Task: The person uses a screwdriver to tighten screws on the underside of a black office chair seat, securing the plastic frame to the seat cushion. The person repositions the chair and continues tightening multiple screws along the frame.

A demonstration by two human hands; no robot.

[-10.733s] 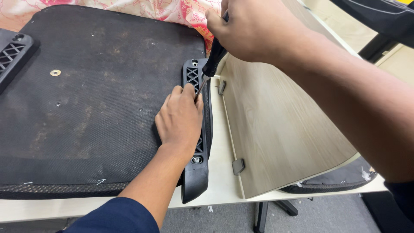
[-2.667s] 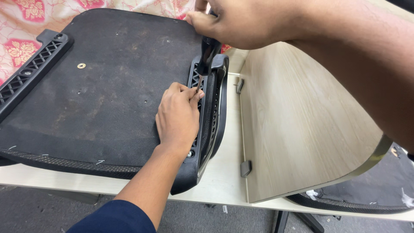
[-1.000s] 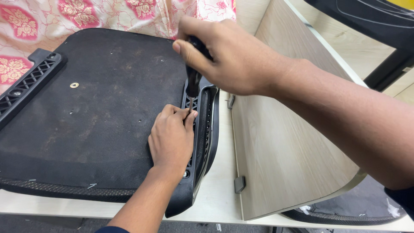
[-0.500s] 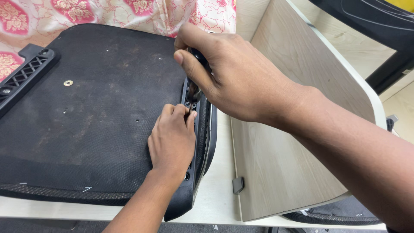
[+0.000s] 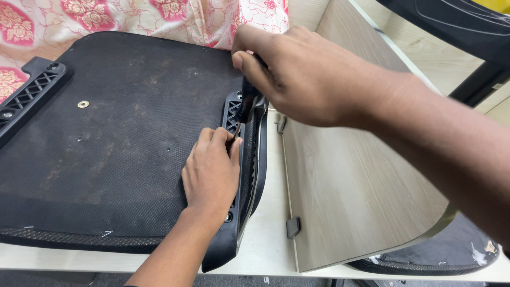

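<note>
**Screwdriver at the seat bracket**

The screwdriver [image 5: 245, 106] stands upright on the black bracket [image 5: 245, 175] along the seat's [image 5: 106, 154] right edge. The right hand [image 5: 308, 79] is closed around its handle. The left hand [image 5: 211, 172] lies flat on the seat, fingertips pinched at the tip. A wooden panel [image 5: 350, 180] lies to the right.

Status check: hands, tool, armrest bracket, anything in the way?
Right hand grips screwdriver. Left hand steadies armrest bracket on seat underside. Nothing blocking.

The left hand [image 5: 211, 172] lies flat on a black seat base [image 5: 106, 154], fingertips at its ribbed bracket [image 5: 241, 159]. The right hand [image 5: 297, 79] grips a black-handled screwdriver [image 5: 245, 106] upright over that bracket, beside a wooden panel [image 5: 350, 175]
</note>
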